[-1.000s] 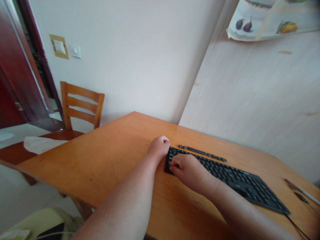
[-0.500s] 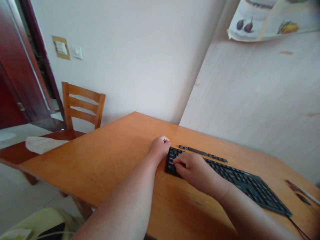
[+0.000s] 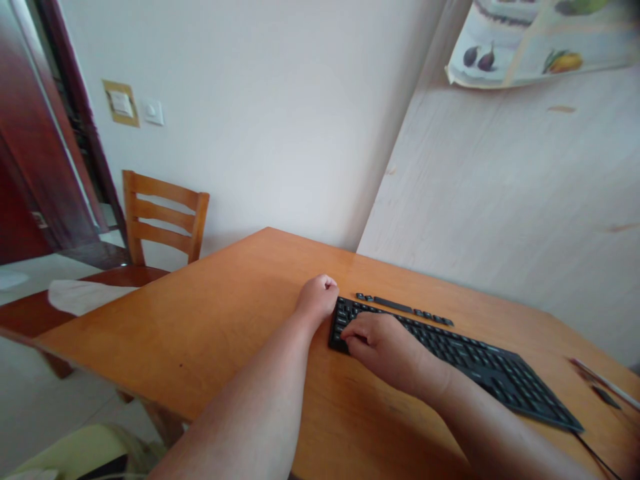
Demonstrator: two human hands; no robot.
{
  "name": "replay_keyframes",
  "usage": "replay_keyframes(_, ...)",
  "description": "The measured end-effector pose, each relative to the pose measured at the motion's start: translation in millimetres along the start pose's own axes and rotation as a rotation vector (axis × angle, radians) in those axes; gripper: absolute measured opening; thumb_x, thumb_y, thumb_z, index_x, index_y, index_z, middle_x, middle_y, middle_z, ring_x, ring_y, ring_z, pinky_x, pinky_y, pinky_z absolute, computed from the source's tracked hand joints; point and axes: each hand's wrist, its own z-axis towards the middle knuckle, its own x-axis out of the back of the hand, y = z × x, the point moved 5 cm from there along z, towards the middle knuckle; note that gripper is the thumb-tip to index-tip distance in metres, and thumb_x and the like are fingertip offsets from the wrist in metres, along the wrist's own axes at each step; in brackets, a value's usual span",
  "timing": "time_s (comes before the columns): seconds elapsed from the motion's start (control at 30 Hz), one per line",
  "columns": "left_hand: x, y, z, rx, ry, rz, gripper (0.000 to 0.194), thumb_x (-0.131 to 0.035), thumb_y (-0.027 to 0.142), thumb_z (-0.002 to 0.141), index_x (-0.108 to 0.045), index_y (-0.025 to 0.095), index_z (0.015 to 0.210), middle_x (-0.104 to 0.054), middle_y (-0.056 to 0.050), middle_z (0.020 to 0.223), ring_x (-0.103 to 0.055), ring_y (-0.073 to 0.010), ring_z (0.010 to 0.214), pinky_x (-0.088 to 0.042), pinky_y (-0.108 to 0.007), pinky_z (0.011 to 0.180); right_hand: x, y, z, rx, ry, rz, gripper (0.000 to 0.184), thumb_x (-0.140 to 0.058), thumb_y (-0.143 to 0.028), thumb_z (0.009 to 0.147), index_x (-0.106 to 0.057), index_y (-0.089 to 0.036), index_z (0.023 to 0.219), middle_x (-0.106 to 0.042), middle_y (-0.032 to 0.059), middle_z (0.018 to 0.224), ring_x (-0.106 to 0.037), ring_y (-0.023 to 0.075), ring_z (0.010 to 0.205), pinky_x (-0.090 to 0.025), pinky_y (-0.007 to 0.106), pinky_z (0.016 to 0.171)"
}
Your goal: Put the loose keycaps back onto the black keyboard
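A black keyboard [image 3: 465, 347] lies slantwise on the wooden table [image 3: 240, 287]. At its far left corner my left hand [image 3: 319, 298] rests closed, its fingers curled; whatever they may hold is hidden. My right hand [image 3: 377, 343] is above the keyboard's left end, thumb and fingers pinched close to the keys. I cannot make out anything between those fingertips. Behind the keyboard, a row of loose keycaps lies on the table: small ones, a long space bar key [image 3: 393, 304] and several more small keycaps [image 3: 434, 317] to its right.
A thin stick-like tool [image 3: 603, 381] and a small dark flat piece [image 3: 606, 396] lie at the right. The keyboard's cable [image 3: 595, 453] runs toward the front right. A wooden chair [image 3: 165, 217] stands at the left. A wall and a pale panel [image 3: 500, 200] border the table's back.
My right hand has shifted slightly down and left over the keyboard's left end, fingers still pinched. My left hand keeps its place at the corner. The view has tilted a little.
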Motion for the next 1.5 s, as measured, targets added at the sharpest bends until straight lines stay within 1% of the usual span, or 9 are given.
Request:
replay_keyframes(0.13,0.2,0.0,-0.4,-0.012,0.005,-0.004,0.017,-0.052,0.025,0.081,-0.067,0.019,0.078,-0.071,-0.002,0.079,-0.06,-0.0139,0.072,-0.041,-0.022,0.063,4.3,3.3,0.8,0.006,-0.011,0.037,0.024,-0.049,-0.01,0.079,-0.068,-0.019,0.068,-0.066,-0.0001,0.072,-0.058,0.013,0.072,-0.039,0.023,0.068)
replay_keyframes(0.2,0.1,-0.1,-0.7,-0.022,0.003,-0.008,0.018,-0.051,0.026,0.082,-0.067,0.019,0.078,-0.071,-0.002,0.078,-0.06,-0.014,0.072,-0.04,-0.022,0.062,15.3,13.7,3.3,-0.032,0.041,0.064,0.024,-0.048,-0.012,0.08,-0.07,-0.02,0.072,-0.068,0.0003,0.074,-0.059,0.0134,0.072,-0.041,0.024,0.068)
replay_keyframes(0.3,-0.1,-1.3,-0.9,-0.03,-0.001,-0.013,0.019,-0.051,0.027,0.083,-0.067,0.019,0.077,-0.071,-0.003,0.078,-0.061,-0.0145,0.074,-0.04,-0.022,0.062,35.8,42.6,10.8,-0.127,0.17,0.071,0.023,-0.05,-0.017,0.083,-0.073,-0.02,0.08,-0.071,0.0024,0.081,-0.062,0.0154,0.077,-0.043,0.025,0.071)
replay_keyframes(0.4,-0.4,-3.2,-0.4,-0.026,-0.001,-0.017,0.017,-0.053,0.026,0.082,-0.067,0.02,0.077,-0.071,-0.003,0.08,-0.061,-0.0153,0.075,-0.041,-0.023,0.063,43.8,78.3,24.1,-0.205,0.212,0.035,0.021,-0.053,-0.02,0.082,-0.074,-0.018,0.085,-0.073,0.0052,0.086,-0.064,0.0178,0.082,-0.045,0.027,0.073)
replay_keyframes(0.53,-0.1,-4.2,0.6,-0.026,0.004,-0.024,0.015,-0.055,0.027,0.081,-0.068,0.021,0.082,-0.072,-0.004,0.086,-0.062,-0.0164,0.079,-0.042,-0.024,0.066,32.0,117.7,46.8,-0.271,0.1,-0.071,0.021,-0.057,-0.02,0.08,-0.075,-0.017,0.089,-0.073,0.0071,0.093,-0.064,0.0187,0.085,-0.046,0.027,0.075)
replay_keyframes(0.67,0.4,-3.7,0.7,-0.029,0.004,-0.028,0.015,-0.054,0.026,0.081,-0.069,0.021,0.082,-0.072,-0.003,0.085,-0.063,-0.0166,0.08,-0.042,-0.025,0.068,18.2,140.3,62.6,-0.329,0.001,-0.166,0.023,-0.062,-0.028,0.081,-0.075,-0.019,0.097,-0.073,0.0085,0.098,-0.064,0.0206,0.089,-0.046,0.028,0.077)
replay_keyframes(0.8,-0.2,-4.2,0.1,-0.022,0.0,-0.024,0.016,-0.054,0.027,0.082,-0.068,0.021,0.081,-0.072,-0.003,0.084,-0.063,-0.0166,0.078,-0.042,-0.025,0.066,9.6,148.2,71.4,-0.327,-0.044,-0.181,0.026,-0.065,-0.036,0.08,-0.076,-0.021,0.098,-0.072,0.0087,0.097,-0.064,0.0217,0.087,-0.045,0.029,0.076)
replay_keyframes(1.07,0.4,-3.0,-0.7,-0.012,-0.001,-0.01,0.015,-0.054,0.027,0.081,-0.068,0.021,0.079,-0.072,-0.002,0.082,-0.062,-0.0162,0.076,-0.041,-0.024,0.064,-1.0,152.6,82.7,-0.319,-0.079,-0.184,0.024,-0.065,-0.034,0.078,-0.077,-0.024,0.096,-0.072,0.007,0.096,-0.063,0.0211,0.088,-0.044,0.028,0.076)
replay_keyframes(1.5,1.3,-2.0,-1.4,-0.013,-0.004,-0.01,0.015,-0.054,0.025,0.081,-0.068,0.021,0.08,-0.072,-0.003,0.082,-0.062,-0.0161,0.077,-0.042,-0.024,0.066,3.4,142.6,80.7,-0.31,-0.026,-0.134,0.017,-0.064,-0.027,0.076,-0.076,-0.018,0.085,-0.072,0.006,0.088,-0.062,0.0166,0.082,-0.043,0.025,0.071)
